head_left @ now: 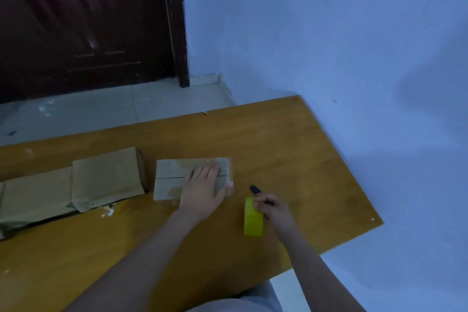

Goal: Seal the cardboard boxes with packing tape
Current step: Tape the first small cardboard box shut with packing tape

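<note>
A small cardboard box (169, 180) lies flat on the wooden table (278, 149), its two top flaps meeting along a seam. My left hand (202, 190) presses down on the box's right half with straight fingers, the thumb along its right edge. Just right of the box stands a yellow roll of packing tape (252, 220). My right hand (274, 209) is beside the roll, its fingers curled round a thin black tool (255, 189) and touching the roll's top.
Two larger cardboard boxes (109, 177) (35, 200) lie side by side at the table's left. White scraps (109, 212) sit near them. A blue wall borders the table on the right; a dark door (88, 20) and tiled floor lie beyond.
</note>
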The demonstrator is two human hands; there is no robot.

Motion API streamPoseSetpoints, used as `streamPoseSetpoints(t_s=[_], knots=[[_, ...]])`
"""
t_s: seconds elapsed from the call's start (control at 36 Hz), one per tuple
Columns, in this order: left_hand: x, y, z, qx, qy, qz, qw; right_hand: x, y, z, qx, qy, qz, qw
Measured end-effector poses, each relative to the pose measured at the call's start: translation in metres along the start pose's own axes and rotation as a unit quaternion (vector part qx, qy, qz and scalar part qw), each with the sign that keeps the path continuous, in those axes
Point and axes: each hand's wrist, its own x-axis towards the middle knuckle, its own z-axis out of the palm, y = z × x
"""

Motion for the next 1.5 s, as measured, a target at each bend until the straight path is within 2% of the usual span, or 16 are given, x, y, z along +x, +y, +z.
streamPoseSetpoints(t_s=[0.25,0.75,1.22,1.36,1.42,1.5], knots=[[0.046,0.021,-0.007,0.101,-0.014,-0.058,0.993,0.012,-0.001,0.002,0.014,-0.001,-0.006,1.000],[0.087,0.022,-0.004,-0.018,-0.032,-0.134,0.990,0.031,0.014,0.002,0.025,-0.016,-0.004,1.000],[0.070,0.017,0.010,0.063,-0.002,-0.028,0.998,0.024,0.009,0.008,0.020,-0.022,0.003,1.000],[0.068,0.014,0.006,0.051,-0.035,-0.006,0.998,0.015,0.004,0.006,0.016,-0.014,0.011,1.000],[0.065,0.012,0.003,0.064,-0.001,0.034,0.997,0.012,0.002,0.004,0.019,-0.007,0.015,1.000],[0.055,0.010,-0.007,0.091,0.117,0.099,0.984,0.008,0.001,0.002,0.027,0.002,0.023,0.999]])
